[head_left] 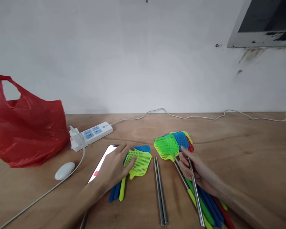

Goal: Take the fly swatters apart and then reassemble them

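Observation:
My left hand (116,163) is spread, palm down, over a phone (103,162) with a lit screen and beside a yellow-green fly swatter head (141,162). Its thumb reaches onto that mesh. A blue swatter head (144,148) shows behind it, and blue and yellow handles (122,189) stick out below. My right hand (193,165) is closed around a silver metal rod (198,202), tilted above a pile of swatters. In that pile are a green head (168,145), a blue head (182,140) and several coloured handles (207,211). Two metal rods (159,190) lie between my hands.
A red plastic bag (30,133) stands at the left. Near it are a white power strip (97,133) with a plugged-in adapter and a white mouse (64,170). A white cable (186,117) runs along the wall at the wooden table's (252,152) back edge.

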### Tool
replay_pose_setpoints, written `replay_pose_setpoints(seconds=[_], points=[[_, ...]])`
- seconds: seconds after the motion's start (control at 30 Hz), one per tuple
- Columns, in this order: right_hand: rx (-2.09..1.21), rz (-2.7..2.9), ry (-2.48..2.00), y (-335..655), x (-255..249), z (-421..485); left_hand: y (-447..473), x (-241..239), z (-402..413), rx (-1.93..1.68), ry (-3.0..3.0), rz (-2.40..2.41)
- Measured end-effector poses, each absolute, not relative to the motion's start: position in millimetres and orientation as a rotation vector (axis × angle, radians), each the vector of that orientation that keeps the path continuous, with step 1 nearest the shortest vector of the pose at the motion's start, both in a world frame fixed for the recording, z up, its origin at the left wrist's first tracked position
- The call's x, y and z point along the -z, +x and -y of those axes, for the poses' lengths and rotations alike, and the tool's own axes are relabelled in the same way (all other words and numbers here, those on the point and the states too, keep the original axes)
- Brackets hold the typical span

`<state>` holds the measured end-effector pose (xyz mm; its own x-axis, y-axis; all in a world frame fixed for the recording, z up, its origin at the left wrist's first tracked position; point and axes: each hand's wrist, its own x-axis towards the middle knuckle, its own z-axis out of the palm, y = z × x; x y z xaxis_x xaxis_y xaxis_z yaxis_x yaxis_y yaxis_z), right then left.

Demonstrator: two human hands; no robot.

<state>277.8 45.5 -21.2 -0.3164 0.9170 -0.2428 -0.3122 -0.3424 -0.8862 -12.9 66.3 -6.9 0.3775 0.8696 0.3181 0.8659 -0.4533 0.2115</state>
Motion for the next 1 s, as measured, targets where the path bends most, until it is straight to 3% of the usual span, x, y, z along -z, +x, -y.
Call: replay_pose_setpoints(seconds=[0.23, 0.47, 1.0], points=[[-1.708, 0.891, -0.965, 279.3, 28.6, -44.9, -13.7, 8.4, -62.5, -0.381, 2.795, -1.134], [-1.738, 0.872, -0.935, 278.7, 26.0, -44.4, -13.0, 9.0, -61.5, -0.208, 2.759, -1.250], [-1.363, 1.296, -1.278, 275.7, 21.5, -45.0, -11.6, 14.8, -59.7, -0.375, 2.760, -1.179]])
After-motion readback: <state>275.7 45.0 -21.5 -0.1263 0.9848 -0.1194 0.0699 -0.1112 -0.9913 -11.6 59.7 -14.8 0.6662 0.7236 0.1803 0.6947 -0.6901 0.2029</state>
